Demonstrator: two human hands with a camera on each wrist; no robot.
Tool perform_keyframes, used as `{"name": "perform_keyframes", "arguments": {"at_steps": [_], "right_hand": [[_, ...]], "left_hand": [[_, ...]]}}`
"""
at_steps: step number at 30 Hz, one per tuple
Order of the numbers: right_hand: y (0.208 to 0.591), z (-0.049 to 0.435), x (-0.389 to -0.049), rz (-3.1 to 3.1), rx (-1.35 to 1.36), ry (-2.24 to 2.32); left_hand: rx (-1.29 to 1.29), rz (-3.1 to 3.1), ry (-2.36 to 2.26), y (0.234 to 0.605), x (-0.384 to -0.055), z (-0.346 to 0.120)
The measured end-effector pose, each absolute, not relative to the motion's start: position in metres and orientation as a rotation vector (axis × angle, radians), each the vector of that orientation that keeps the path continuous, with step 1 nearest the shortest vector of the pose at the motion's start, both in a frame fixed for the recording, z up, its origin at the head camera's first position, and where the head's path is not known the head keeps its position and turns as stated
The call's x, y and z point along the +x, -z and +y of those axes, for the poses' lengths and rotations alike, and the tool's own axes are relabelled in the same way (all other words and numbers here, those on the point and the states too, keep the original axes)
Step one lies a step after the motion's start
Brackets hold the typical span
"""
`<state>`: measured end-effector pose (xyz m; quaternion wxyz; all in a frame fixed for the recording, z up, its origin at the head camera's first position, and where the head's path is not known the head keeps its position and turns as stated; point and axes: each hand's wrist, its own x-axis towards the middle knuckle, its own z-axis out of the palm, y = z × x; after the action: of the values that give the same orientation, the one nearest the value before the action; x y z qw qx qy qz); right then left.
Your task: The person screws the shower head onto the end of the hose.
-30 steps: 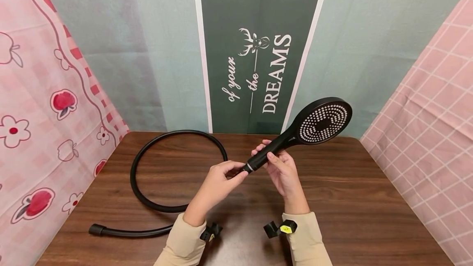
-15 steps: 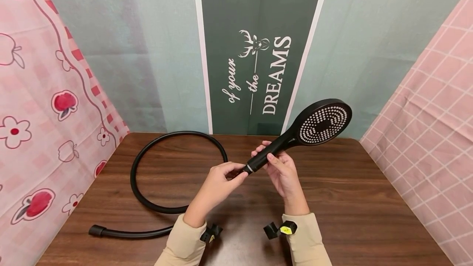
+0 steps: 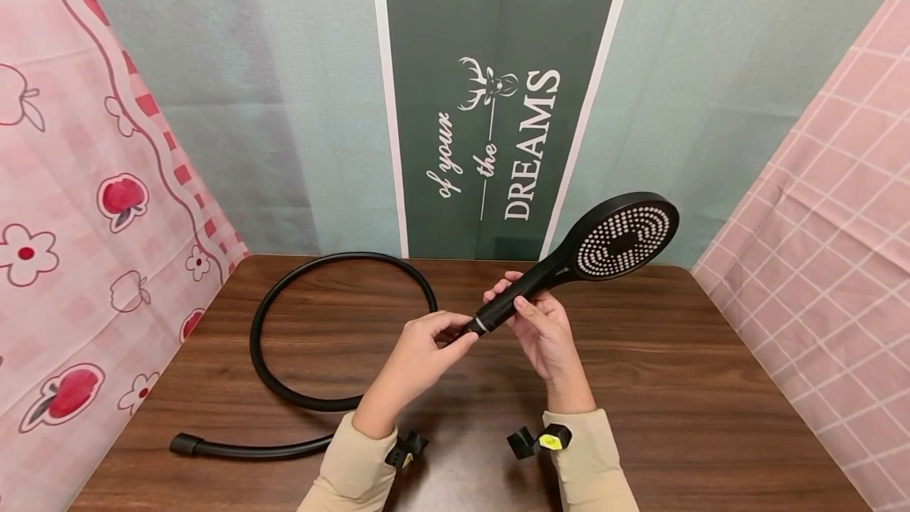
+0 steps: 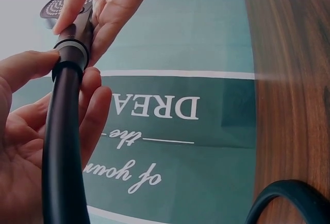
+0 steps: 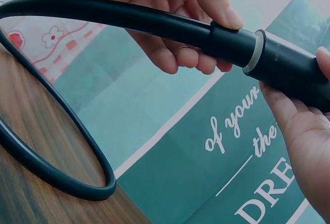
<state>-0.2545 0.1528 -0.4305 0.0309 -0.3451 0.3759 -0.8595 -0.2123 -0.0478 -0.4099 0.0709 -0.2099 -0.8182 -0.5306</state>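
A black handheld shower head (image 3: pixel 624 239) with pale nozzles is held up over the table, tilted to the upper right. My right hand (image 3: pixel 546 330) grips its handle, thumb on the near side and fingers behind. My left hand (image 3: pixel 426 346) pinches the end nut (image 5: pixel 232 44) of a black shower hose (image 5: pixel 129 15) at the base of the handle. A pale ring (image 5: pixel 254 51) shows between nut and handle in the right wrist view. In the left wrist view the hose (image 4: pixel 64 147) runs down across the left palm, thumb on the nut.
The rest of the hose (image 3: pixel 259 330) loops over the left side of the wooden table (image 3: pixel 675 409). Its other end fitting (image 3: pixel 186 444) lies near the table's front left. Printed cloths hang behind and at both sides, the green one (image 3: pixel 455 22) at the back.
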Motion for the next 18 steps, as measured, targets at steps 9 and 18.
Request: {"name": "perform_keyframes", "arguments": {"at_steps": [9,18], "right_hand": [[0.4290,0.1518,-0.2525,1.201,-1.051,2.645],[0.4286,0.1507,-0.2510,1.239,-1.018,2.653]], "left_hand": [[-0.623,-2.455,1.595,0.4092,-0.2113,-0.0482],[-0.621,-2.450,1.597,0.4116,-0.2124,-0.0490]]}}
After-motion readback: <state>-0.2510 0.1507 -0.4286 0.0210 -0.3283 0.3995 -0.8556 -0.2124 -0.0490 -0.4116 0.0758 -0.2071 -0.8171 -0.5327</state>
